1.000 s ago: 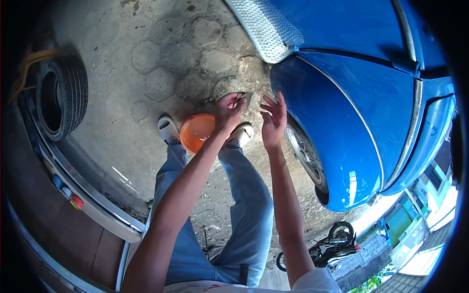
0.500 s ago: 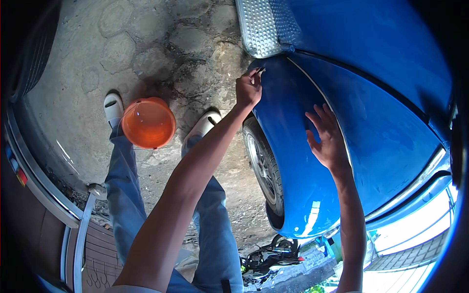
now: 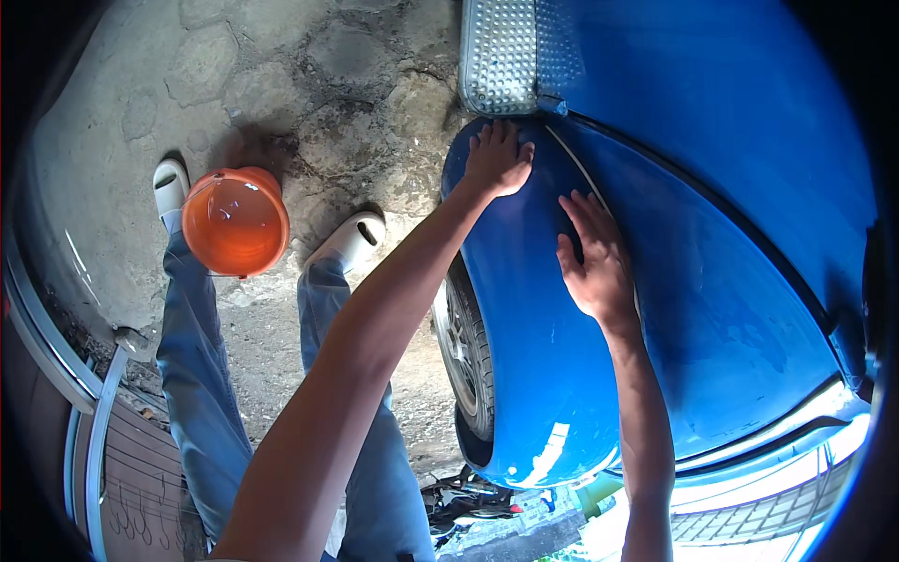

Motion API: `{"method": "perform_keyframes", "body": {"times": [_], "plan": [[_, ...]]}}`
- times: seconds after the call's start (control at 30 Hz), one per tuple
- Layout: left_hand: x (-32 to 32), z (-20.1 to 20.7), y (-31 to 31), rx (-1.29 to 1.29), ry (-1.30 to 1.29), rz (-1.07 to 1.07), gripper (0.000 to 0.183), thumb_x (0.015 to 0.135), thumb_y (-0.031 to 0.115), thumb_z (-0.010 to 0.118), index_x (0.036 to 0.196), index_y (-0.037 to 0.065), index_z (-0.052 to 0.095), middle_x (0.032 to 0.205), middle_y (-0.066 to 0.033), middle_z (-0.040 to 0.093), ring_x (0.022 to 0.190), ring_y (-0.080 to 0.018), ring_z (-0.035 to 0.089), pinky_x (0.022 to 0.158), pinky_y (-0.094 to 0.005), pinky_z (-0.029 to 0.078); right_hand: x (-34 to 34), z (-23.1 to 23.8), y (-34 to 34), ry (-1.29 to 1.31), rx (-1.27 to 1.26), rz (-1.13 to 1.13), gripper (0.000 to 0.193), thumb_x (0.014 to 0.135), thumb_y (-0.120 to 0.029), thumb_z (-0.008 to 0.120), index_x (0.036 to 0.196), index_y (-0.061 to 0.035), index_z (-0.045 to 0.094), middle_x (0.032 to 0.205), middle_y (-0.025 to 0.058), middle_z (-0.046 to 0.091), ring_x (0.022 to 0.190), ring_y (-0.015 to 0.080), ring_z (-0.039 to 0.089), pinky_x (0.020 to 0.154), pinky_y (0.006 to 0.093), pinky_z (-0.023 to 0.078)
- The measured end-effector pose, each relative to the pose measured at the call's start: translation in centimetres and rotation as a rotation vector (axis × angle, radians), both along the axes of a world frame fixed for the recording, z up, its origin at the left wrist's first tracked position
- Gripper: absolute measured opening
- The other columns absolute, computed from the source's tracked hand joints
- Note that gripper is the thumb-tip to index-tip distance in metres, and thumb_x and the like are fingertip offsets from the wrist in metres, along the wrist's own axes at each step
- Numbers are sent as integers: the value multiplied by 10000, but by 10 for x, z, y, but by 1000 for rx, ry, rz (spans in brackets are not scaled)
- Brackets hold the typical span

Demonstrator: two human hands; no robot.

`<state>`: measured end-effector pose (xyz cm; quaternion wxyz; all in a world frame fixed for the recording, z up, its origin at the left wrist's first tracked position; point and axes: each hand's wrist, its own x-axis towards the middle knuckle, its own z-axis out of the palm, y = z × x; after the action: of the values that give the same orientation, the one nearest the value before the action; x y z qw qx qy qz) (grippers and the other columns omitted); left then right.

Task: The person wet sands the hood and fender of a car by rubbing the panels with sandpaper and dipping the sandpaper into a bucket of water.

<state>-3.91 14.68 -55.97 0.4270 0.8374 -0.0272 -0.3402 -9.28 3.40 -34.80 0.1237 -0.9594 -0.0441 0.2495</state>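
Left hand: the left hand (image 3: 498, 159) is lying palm-down on the upper end of the blue fender (image 3: 543, 356), fingers released and spread flat, grasping nothing.
Right hand: the right hand (image 3: 593, 265) is pressing flat on the same fender, lower down and to the right of the left one, fingers stretched out and slightly apart, gripping nothing.
Fender: it is curving over the wheel (image 3: 461, 351), glossy and reflecting bright light near its lower edge; both hands are touching its painted surface.
Trim line: a thin pale strip is running along the seam where the fender meets the car body (image 3: 730, 122), passing between the two hands.
Running board: a metal plate with raised dots (image 3: 496, 56) is sitting just above the left hand's fingertips.
Bucket: an orange bucket (image 3: 235, 221) is standing on the ground between the person's feet, well apart from both hands.
Feet: two white clogs (image 3: 351, 239) are planted on the cracked stone paving (image 3: 309, 84), with blue jeans (image 3: 201, 375) showing above them.
Left edge: the curved chrome and dark edge of another vehicle is showing along the frame's rim.
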Motion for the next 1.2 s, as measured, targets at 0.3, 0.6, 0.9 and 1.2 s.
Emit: {"method": "perform_keyframes", "body": {"times": [0.3, 0.6, 0.9, 1.2], "plan": [[-18, 19, -3, -394, -217, -95, 507, 1070, 348, 435, 1495, 73, 451, 1569, -181, 419, 1472, -398, 359, 1185, -609, 316, 2, 5, 4, 65, -3, -120, 492, 940, -74, 533, 1430, -36, 528, 1425, 202, 575, 1383, 400, 478, 1170, 481, 386], [29, 0, -46, -46, 14, -169, 477, 1003, 339, 458, 1396, 79, 531, 1517, -171, 479, 1433, -388, 418, 1138, -621, 373, 5, 4, 1, 50, 6, -94, 466, 926, -62, 553, 1391, -45, 571, 1418, 183, 585, 1373, 383, 497, 1156, 473, 410], [-34, 51, 2, -278, 28, -58, 610, 1062, 411, 428, 1546, 49, 349, 1613, -240, 312, 1502, -436, 287, 1184, -629, 287, 5, 7, 0, 77, -17, -121, 460, 927, -82, 561, 1385, -53, 582, 1414, 182, 591, 1362, 377, 514, 1142, 474, 426], [-9, -1, -16, 65, 345, 276, 865, 998, 598, 442, 1603, 25, 212, 1665, -233, 192, 1548, -407, 180, 1216, -616, 218, 7, 5, 2, 63, 10, -118, 437, 927, -60, 565, 1363, -47, 599, 1406, 198, 595, 1356, 391, 519, 1128, 476, 442]]}}
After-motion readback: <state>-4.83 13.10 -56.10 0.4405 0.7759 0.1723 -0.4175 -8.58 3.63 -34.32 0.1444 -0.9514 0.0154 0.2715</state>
